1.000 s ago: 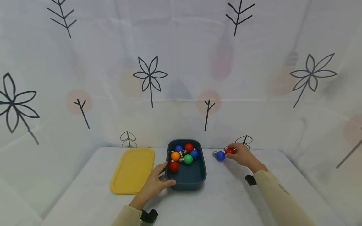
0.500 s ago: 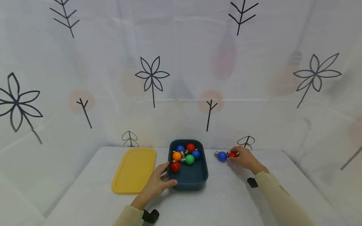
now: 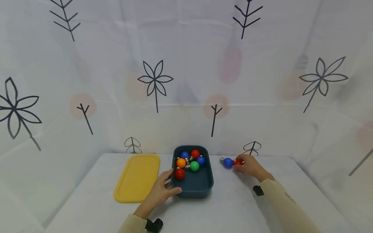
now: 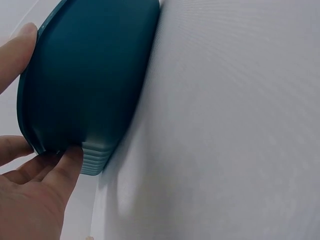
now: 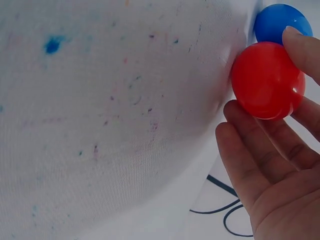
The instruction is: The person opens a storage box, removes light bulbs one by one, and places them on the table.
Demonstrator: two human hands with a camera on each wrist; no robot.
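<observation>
My left hand (image 3: 160, 189) grips the near left corner of a dark teal plastic bin (image 3: 193, 194), thumb on its rim and fingers against its side wall (image 4: 85, 75). Inside the bin lie several round coloured light bulbs: red (image 3: 179, 174), orange (image 3: 181, 162), green (image 3: 194, 166) and blue (image 3: 201, 160) ones. Right of the bin, my right hand (image 3: 251, 166) holds a red light bulb (image 5: 265, 82) between thumb and fingers, low at the table. Immediately to its left lies a blue light bulb (image 3: 228, 163), its metal base pointing left. The red bulb's base is mostly hidden by my fingers.
A flat yellow tray or lid (image 3: 137, 178) lies left of the bin. A white cloth (image 3: 233, 207) covers the table, and a printed white curtain (image 3: 186, 81) hangs behind its far edge.
My right hand has lowered the red bulb slightly, from a little behind and above the blue bulb to right beside it. My left hand stays on the bin.
</observation>
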